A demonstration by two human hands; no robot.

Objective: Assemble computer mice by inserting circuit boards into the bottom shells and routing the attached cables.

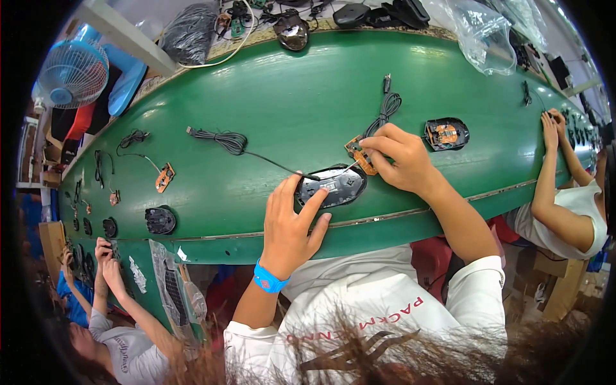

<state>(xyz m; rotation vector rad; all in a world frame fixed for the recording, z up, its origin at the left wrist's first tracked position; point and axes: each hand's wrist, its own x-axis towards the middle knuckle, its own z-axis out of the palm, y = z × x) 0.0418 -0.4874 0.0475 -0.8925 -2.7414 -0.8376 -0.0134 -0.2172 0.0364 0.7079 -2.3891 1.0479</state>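
My left hand (287, 221) grips a black computer mouse base (350, 186) at its left end, fingers on its far edge and thumb over its inside. A black cable (226, 140), coiled to the left, runs under my left fingertips into the base. Thin light wires (346, 169) lead from there towards an orange-brown circuit board (367, 163). My right hand (405, 160) pinches that board just beyond the base's far right edge. Another coiled cable (387, 108) lies beyond the board, by my right fingers; its near end is hidden.
An open mouse base with a board (447, 134) lies to the right on the green belt (295, 96). Leftward are a loose board (165, 178), another base (160, 220) and several similar parts. Co-workers' hands (550, 128) work at both sides. A metal seam (404, 213) crosses nearby.
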